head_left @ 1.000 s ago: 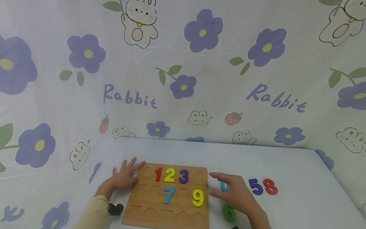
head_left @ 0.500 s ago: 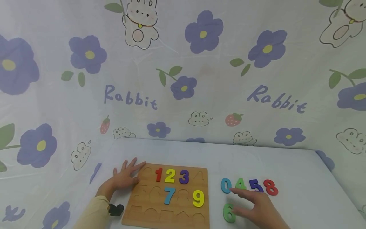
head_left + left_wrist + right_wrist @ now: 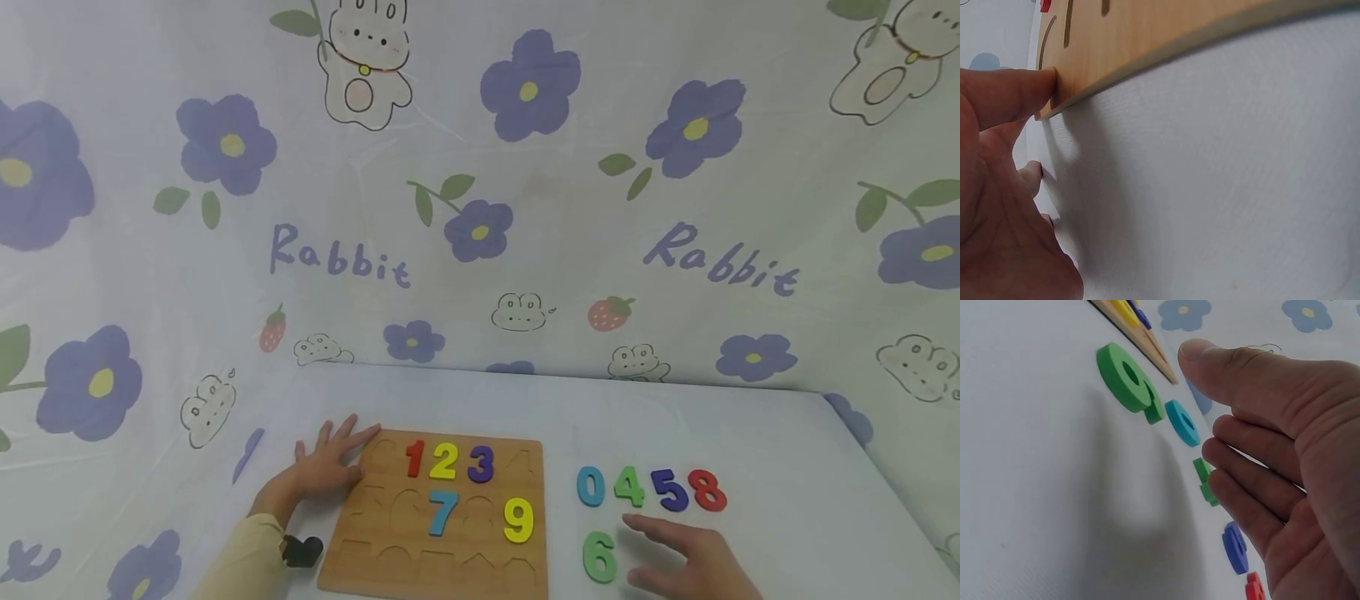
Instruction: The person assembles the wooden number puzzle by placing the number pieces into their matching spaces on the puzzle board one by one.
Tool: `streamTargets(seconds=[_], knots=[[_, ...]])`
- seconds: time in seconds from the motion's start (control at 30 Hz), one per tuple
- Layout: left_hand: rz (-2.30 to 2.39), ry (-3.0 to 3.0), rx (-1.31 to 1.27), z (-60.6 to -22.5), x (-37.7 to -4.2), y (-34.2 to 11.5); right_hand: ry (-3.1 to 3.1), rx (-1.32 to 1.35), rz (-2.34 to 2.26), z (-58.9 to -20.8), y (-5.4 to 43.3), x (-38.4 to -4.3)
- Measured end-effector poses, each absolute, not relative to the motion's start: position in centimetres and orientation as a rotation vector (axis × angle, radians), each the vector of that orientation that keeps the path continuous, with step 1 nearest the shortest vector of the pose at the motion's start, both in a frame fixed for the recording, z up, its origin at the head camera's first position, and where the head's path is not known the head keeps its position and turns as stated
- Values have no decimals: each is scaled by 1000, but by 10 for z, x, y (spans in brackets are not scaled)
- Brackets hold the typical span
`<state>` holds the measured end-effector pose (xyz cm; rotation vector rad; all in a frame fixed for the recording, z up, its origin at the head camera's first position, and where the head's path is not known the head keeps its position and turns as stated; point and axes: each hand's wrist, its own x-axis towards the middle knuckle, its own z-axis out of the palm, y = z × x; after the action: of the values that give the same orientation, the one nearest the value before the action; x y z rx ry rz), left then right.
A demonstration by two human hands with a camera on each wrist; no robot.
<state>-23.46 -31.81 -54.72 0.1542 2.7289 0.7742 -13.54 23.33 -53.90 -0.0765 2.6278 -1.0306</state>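
A wooden number puzzle board (image 3: 405, 575) lies on the white table. My left hand (image 3: 327, 463) rests at its upper left corner with fingers spread; in the left wrist view the thumb (image 3: 1029, 87) touches the board's edge. Set on the board are a red 1 (image 3: 415, 459), yellow 2 (image 3: 445, 461), purple 3 (image 3: 481, 464), blue 7 (image 3: 442, 512) and yellow 9 (image 3: 518, 520). My right hand (image 3: 697, 560) hovers with thumb and fingers apart, holding nothing. Just left of it lies a green 6 (image 3: 599, 557), and beyond its fingertips a green 4 (image 3: 629, 487).
A blue 0 (image 3: 591, 486), purple 5 (image 3: 669, 490) and red 8 (image 3: 707, 491) lie in a row with the 4, right of the board. A patterned cloth (image 3: 577, 192) hangs behind the table (image 3: 795, 467).
My right hand has drawn away from the board's right edge, moving right and toward me, uncovering the 0, 4, 5 and 6. My left hand has stayed put.
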Motion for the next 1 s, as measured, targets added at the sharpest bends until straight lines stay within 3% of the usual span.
streamTargets(seconds=[0.5,1.0], knots=[[769,2780,177,-570,-241,-326,2690,-194,-1090,-558,205,-131],[757,2768,172,-565,-241,-324,2729,-223,-1044,-562,204,-126]])
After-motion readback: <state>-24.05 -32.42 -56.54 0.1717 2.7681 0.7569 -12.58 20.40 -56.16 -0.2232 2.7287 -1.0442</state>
